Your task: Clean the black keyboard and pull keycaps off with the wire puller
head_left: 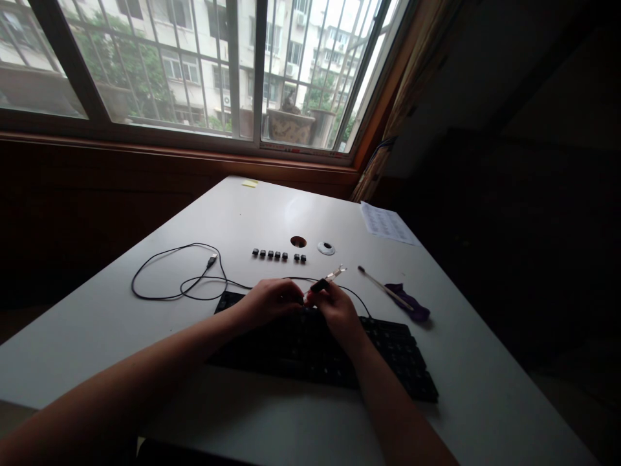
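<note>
My right hand (334,314) is closed around a small keycap puller (321,285) with a black grip. Its pale metal prongs (338,271) point up and away from me. Close beside it, my left hand (272,299) has its fingers pinched together near the puller's lower end; what they hold is hidden. Both hands are over the black keyboard (392,353), covering part of its upper rows. Beyond them, several black keycaps (270,254) stand in a row on the white table, with a gap between two groups.
The keyboard's cable (160,298) loops to the left, ending in a USB plug (212,260). A thin brush (383,286) lies across a purple cloth (412,307) at right. Farther back are a cable hole (297,242), its round cover (326,248) and a printed sheet (388,223).
</note>
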